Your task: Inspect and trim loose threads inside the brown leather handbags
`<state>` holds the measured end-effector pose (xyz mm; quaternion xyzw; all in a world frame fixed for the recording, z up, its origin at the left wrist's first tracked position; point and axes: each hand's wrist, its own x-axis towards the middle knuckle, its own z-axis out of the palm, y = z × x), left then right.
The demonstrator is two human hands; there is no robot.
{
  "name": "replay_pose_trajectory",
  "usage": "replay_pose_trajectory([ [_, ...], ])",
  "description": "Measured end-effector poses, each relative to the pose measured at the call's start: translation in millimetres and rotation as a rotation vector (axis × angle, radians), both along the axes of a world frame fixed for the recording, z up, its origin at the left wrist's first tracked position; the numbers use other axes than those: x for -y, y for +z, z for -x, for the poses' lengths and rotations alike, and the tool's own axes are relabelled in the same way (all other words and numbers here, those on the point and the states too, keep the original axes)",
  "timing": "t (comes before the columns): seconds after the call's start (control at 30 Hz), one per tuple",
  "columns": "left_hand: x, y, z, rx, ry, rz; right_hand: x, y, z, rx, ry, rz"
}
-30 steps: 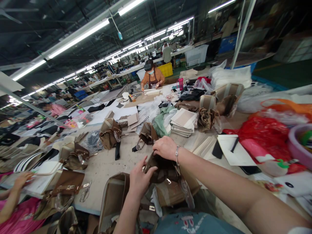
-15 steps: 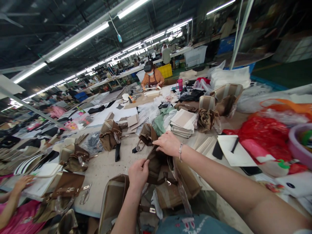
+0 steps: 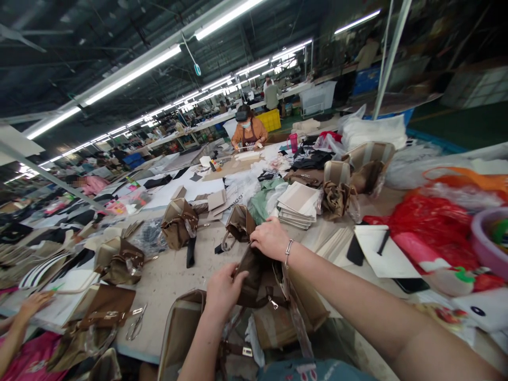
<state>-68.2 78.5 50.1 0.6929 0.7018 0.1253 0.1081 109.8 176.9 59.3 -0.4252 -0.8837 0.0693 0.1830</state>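
A brown handbag (image 3: 273, 312) with a metal clasp and a plastic-wrapped strap stands in front of me, its dark inside showing. My left hand (image 3: 225, 288) is closed on the near left part of its upper edge, thumb towards the bag. With fingers pinched, my right hand (image 3: 270, 238) grips the far part of the same edge. Another open brown bag (image 3: 180, 328) is beside my left forearm. Just past my right hand lies a small brown bag (image 3: 240, 222). The fingertips of both hands are partly hidden.
Scissors (image 3: 137, 324) lie on the table to the left, near a co-worker's hand (image 3: 35, 306). Further brown bags (image 3: 178, 225) stand about. Stacked beige panels (image 3: 299, 203), a red plastic bag (image 3: 432, 225) and a purple basin (image 3: 492, 238) are on the right. A person (image 3: 249, 132) works across the table.
My left hand has shifted slightly left and down along the bag's edge, its thumb now more extended. My right hand has lowered slightly. The view has tilted a little.
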Motion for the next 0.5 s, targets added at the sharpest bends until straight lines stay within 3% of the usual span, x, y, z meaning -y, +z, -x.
replay_pose_trajectory([
  [0.1,-8,12.9,-3,0.023,-0.004,0.074,1,0.6,1,0.006,0.001,-0.003],
  [0.2,-21,19.4,-12,0.009,-0.022,0.044,2,2.3,1,0.02,-0.015,0.001],
  [0.33,-41,15.2,-22,-0.1,-0.086,0.061,3,2.6,0,0.033,-0.028,0.001],
  [0.5,-55,8.2,-26,-0.292,-0.065,0.063,-1,-4.2,1,0.052,-0.039,0.003],
])
